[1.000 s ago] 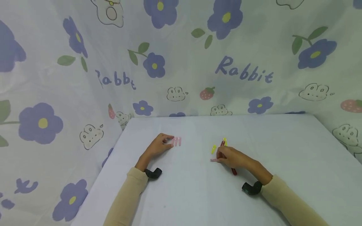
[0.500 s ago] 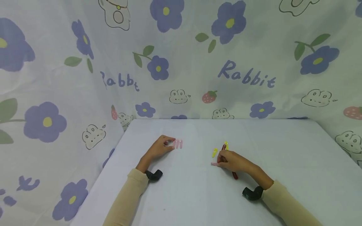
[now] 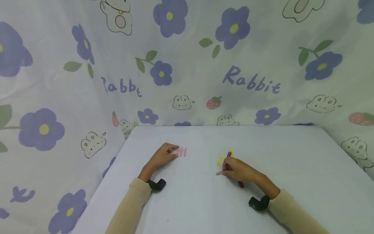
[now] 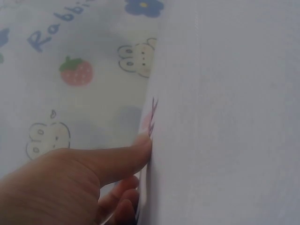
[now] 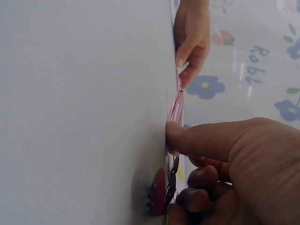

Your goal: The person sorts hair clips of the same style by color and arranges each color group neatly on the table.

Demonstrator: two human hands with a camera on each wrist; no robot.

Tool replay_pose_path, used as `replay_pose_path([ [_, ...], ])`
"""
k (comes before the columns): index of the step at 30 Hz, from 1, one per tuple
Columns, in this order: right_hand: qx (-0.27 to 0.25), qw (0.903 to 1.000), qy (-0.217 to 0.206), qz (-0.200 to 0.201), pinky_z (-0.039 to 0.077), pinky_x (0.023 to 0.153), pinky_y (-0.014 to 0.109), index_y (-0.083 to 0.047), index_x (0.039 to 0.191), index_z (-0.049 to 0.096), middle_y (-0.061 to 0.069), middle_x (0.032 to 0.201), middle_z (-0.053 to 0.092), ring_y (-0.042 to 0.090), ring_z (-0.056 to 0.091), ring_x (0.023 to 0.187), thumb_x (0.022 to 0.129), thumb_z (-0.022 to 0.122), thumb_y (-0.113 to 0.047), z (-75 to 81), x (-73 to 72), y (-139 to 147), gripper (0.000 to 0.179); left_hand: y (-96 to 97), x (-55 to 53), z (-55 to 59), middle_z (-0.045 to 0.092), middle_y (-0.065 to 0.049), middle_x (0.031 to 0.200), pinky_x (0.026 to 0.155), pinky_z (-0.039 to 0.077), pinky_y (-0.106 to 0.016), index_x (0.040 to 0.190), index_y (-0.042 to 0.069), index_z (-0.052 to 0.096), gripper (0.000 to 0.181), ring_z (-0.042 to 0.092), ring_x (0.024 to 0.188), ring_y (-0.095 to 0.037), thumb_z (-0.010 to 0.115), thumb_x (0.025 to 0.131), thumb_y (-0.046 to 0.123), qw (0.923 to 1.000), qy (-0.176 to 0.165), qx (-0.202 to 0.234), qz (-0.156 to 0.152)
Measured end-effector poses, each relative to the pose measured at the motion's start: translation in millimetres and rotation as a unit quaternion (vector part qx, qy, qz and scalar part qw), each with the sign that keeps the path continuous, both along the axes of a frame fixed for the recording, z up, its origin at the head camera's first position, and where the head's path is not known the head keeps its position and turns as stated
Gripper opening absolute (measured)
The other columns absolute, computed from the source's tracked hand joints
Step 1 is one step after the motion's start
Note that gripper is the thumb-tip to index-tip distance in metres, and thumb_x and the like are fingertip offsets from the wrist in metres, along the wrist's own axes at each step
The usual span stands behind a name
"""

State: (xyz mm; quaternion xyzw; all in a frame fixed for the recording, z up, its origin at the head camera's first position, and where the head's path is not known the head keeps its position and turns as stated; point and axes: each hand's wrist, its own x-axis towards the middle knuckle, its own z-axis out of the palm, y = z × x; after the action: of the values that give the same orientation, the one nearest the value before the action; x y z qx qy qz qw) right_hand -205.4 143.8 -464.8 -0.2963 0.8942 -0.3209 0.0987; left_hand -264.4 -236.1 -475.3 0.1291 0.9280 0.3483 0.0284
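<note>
In the head view, my left hand has its thumb and forefinger at the two ends of the leftmost pink hair clip. Two more pink hair clips lie close beside it in a short row. My right hand pinches another pink hair clip between thumb and fingers, low over the white table; one end sticks out to the left. Dark red hair clips show from under this hand, partly hidden by it. In the right wrist view, a dark red clip lies just below the thumb.
Two yellow hair clips lie on the white table just beyond my right hand, one close to a dark red clip. A patterned cloth hangs behind the table and along its left side. A black wrist camera sits on each forearm.
The head view has shifted slightly, so the table sits a little lower. Both hands stay nearly in place, and the pink clip in my right hand tilts slightly.
</note>
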Motion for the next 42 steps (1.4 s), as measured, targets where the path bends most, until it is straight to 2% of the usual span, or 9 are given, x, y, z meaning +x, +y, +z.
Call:
replay_pose_path([
  [8,0.010,0.9997,0.023,0.002,0.043,0.060,0.021,-0.016,0.089,0.058,-0.006,0.082,0.052,0.005,0.047,0.072,0.091,0.073,-0.012,13.0,9.6,-4,0.016,0.8,2.9,-3.6,0.057,-0.009,0.120,0.092,0.047,-0.044,0.131,0.018,0.066,0.040,0.056,0.108,-0.023,0.073,0.092,0.022,1.0000,0.000,-0.003,0.008],
  [16,-0.048,0.9963,0.064,0.031,0.048,0.061,0.021,-0.017,0.090,0.057,-0.005,0.086,0.056,0.008,0.053,0.075,0.091,0.071,-0.010,40.4,16.2,-5,0.016,-2.1,0.9,1.8,0.057,-0.009,0.123,0.094,0.048,-0.045,0.132,0.019,0.065,0.040,0.056,0.111,-0.024,0.073,0.092,0.023,1.0000,0.004,-0.008,0.003],
  [19,-0.076,0.9954,0.043,0.038,0.049,0.058,0.023,-0.014,0.094,0.056,0.000,0.086,0.068,0.011,0.061,0.072,0.094,0.068,-0.010,41.1,13.3,-7,0.012,-4.0,1.0,4.3,0.057,-0.009,0.122,0.094,0.048,-0.046,0.131,0.019,0.066,0.039,0.056,0.111,-0.025,0.073,0.092,0.023,0.9998,0.011,-0.007,0.015],
  [22,-0.093,0.9949,0.015,0.037,0.049,0.051,0.023,-0.011,0.097,0.056,0.006,0.082,0.072,0.010,0.061,0.062,0.098,0.064,-0.011,37.1,10.9,-7,0.007,-4.3,2.1,3.1,0.057,-0.008,0.121,0.093,0.048,-0.046,0.130,0.019,0.067,0.039,0.057,0.110,-0.025,0.073,0.091,0.022,0.9996,0.012,-0.011,0.022],
  [24,-0.102,0.9944,0.008,0.027,0.048,0.048,0.023,-0.009,0.099,0.058,0.007,0.077,0.070,0.009,0.059,0.057,0.099,0.062,-0.012,33.5,10.2,-6,0.005,-3.4,3.5,2.0,0.058,-0.008,0.121,0.092,0.048,-0.045,0.129,0.019,0.067,0.039,0.057,0.109,-0.023,0.074,0.091,0.022,0.9997,0.008,-0.013,0.020],
  [27,-0.123,0.9922,0.017,-0.015,0.047,0.048,0.024,-0.008,0.102,0.064,0.006,0.072,0.067,0.012,0.058,0.056,0.098,0.063,-0.012,31.1,9.9,-1,0.006,-0.6,3.0,1.8,0.057,-0.008,0.122,0.091,0.049,-0.043,0.131,0.019,0.066,0.040,0.057,0.109,-0.022,0.073,0.092,0.025,0.9998,0.007,-0.020,0.003],
  [32,-0.185,0.9780,0.055,-0.080,0.054,0.057,0.028,-0.013,0.106,0.071,0.006,0.078,0.070,0.018,0.065,0.066,0.098,0.065,-0.019,33.3,6.8,3,0.011,1.9,2.1,0.0,0.057,-0.008,0.119,0.092,0.048,-0.045,0.130,0.019,0.067,0.039,0.056,0.108,-0.023,0.073,0.091,0.022,0.9998,0.019,-0.002,0.009],
  [36,-0.211,0.9716,0.060,-0.088,0.058,0.062,0.031,-0.013,0.106,0.070,0.011,0.087,0.071,0.025,0.069,0.073,0.098,0.064,-0.019,35.6,6.0,5,0.011,-0.1,0.7,-2.6,0.057,-0.007,0.119,0.093,0.048,-0.043,0.131,0.019,0.066,0.040,0.056,0.108,-0.022,0.074,0.091,0.022,0.9999,0.012,-0.008,0.005],
  [42,-0.216,0.9725,0.031,-0.081,0.060,0.069,0.032,-0.011,0.106,0.064,0.015,0.096,0.071,0.030,0.072,0.082,0.101,0.060,-0.020,33.3,5.4,4,0.011,0.2,2.9,-3.0,0.057,-0.009,0.116,0.092,0.048,-0.044,0.131,0.017,0.066,0.041,0.056,0.107,-0.024,0.074,0.091,0.022,0.9999,0.017,-0.001,-0.002],
])
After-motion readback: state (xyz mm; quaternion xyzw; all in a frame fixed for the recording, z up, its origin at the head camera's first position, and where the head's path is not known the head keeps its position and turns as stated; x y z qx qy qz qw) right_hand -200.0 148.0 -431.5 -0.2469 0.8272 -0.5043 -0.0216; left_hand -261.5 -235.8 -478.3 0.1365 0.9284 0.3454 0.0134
